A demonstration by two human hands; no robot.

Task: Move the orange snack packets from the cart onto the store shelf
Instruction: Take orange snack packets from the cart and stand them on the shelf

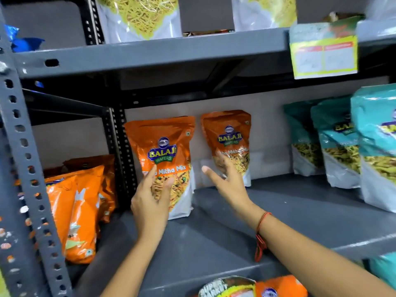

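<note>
Upright, two orange packets [162,159] on shelf [278,211]

two snack packets [162,159] [228,142] stand side by side on the shelf [289,211], left one nearer the front

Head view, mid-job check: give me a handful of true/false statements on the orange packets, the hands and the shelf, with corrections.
1. Two orange packets stand upright on the grey shelf, the nearer orange packet and the farther orange packet. True.
2. The left hand is at the front of the nearer orange packet. True.
3. The right hand holds a teal packet. False: it is open, its fingers spread in front of the farther orange packet.
4. The teal packets stand left of the orange ones. False: they stand to the right.
5. A red thread circles the right wrist. True.
</note>
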